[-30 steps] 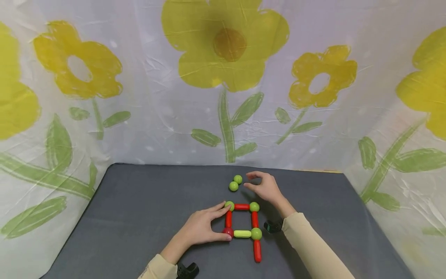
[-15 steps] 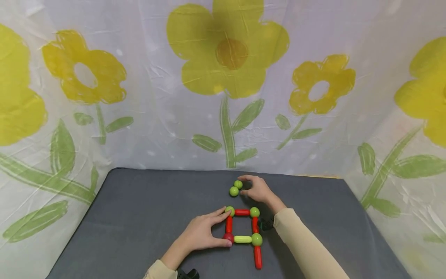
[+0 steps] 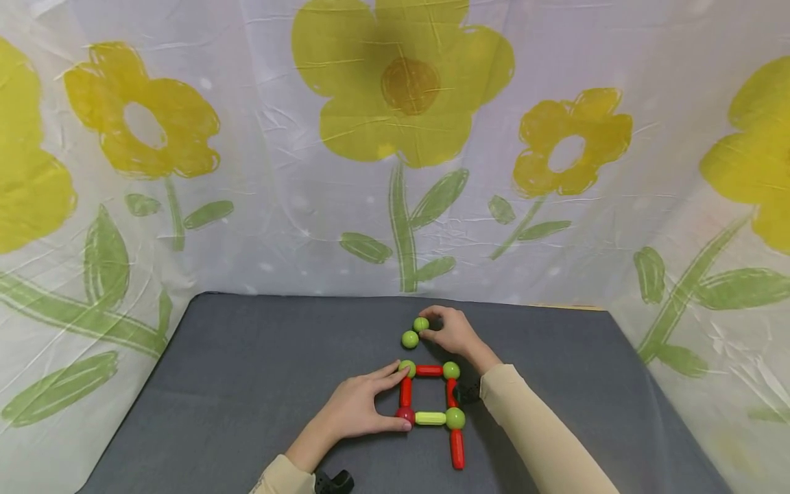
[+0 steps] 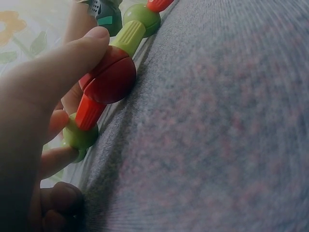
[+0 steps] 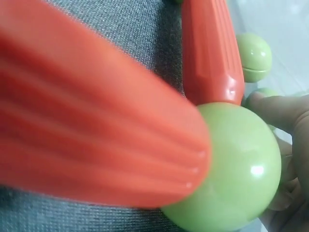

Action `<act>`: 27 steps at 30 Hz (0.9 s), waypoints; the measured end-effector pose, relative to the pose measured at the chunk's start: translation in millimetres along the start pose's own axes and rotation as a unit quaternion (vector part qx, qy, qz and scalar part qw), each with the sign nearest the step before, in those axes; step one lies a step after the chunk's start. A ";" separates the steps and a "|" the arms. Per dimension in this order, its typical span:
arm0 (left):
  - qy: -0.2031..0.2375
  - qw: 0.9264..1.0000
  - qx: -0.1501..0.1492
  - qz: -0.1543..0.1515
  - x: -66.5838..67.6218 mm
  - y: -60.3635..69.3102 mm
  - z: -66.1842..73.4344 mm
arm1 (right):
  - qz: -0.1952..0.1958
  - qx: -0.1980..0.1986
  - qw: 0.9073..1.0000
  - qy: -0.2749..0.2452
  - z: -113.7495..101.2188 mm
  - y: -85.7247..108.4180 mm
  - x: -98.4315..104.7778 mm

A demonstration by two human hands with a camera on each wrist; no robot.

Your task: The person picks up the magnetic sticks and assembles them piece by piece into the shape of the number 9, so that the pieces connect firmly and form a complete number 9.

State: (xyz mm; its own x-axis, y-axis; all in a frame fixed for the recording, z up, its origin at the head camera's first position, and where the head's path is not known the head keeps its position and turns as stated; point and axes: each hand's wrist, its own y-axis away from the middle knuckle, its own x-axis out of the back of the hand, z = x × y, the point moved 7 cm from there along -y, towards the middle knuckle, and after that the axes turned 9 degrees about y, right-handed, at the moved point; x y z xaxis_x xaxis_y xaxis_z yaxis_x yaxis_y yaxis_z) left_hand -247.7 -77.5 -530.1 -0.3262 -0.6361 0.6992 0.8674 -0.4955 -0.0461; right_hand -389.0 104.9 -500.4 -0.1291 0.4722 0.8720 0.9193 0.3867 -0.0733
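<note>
On the dark grey table lies a square of magnetic rods and balls. Red rods (image 3: 429,370) and one yellow-green rod (image 3: 430,418) form its sides; green balls (image 3: 455,418) and one red ball (image 3: 405,414) form its corners. Another red rod (image 3: 457,449) extends from the near right corner. My left hand (image 3: 354,406) holds the square's left side, thumb against the red ball (image 4: 111,79) and fingers at the far left green ball (image 4: 79,133). Beyond the square, my right hand (image 3: 453,332) pinches a loose green ball (image 3: 420,324) between thumb and fingers.
A second loose green ball (image 3: 410,339) lies just left of the pinched one. The grey tabletop (image 3: 259,370) ends at the back against a flower-printed cloth (image 3: 284,206). My right forearm passes beside the square, its wrist camera (image 3: 467,392) overlapping the right side rod.
My right hand has moved left to the two loose green balls and taken hold of the farther one. The nearer ball has shifted slightly left. My left hand stays on the square.
</note>
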 end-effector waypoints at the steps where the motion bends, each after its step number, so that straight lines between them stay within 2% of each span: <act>1: 0.000 1.000 0.000 0.000 -0.5 -0.1 0.0 | 0.000 -0.001 1.000 0.001 0.1 0.6 0.2; 9: 0.001 1.000 0.000 -0.002 -3.1 0.1 1.6 | 0.015 0.002 1.000 0.002 -4.3 15.0 10.5; 14: 0.002 1.000 -0.002 -0.002 -4.7 0.3 1.8 | 0.032 0.027 0.998 -0.036 -12.4 40.6 24.3; 17: 0.002 1.000 -0.002 -0.001 -5.0 -0.1 1.5 | 0.040 0.038 0.997 -0.061 -17.0 65.8 33.7; 21: 0.004 1.000 -0.004 0.003 -4.2 -0.5 1.2 | 0.045 0.039 0.994 -0.093 -18.9 108.8 41.0; 27: 0.003 1.000 -0.006 0.006 0.0 0.9 -1.0 | 0.031 0.036 0.988 -0.145 -15.6 177.4 35.8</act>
State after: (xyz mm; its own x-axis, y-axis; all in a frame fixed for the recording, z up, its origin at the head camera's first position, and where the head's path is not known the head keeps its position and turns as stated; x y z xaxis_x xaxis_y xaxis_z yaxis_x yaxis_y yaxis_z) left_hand -247.3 -78.6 -530.9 -0.3180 -0.6449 0.6949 0.8669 -0.4946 -0.0623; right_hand -224.8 178.1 -474.7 -0.1845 0.6993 0.6906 0.9010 0.4011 -0.1655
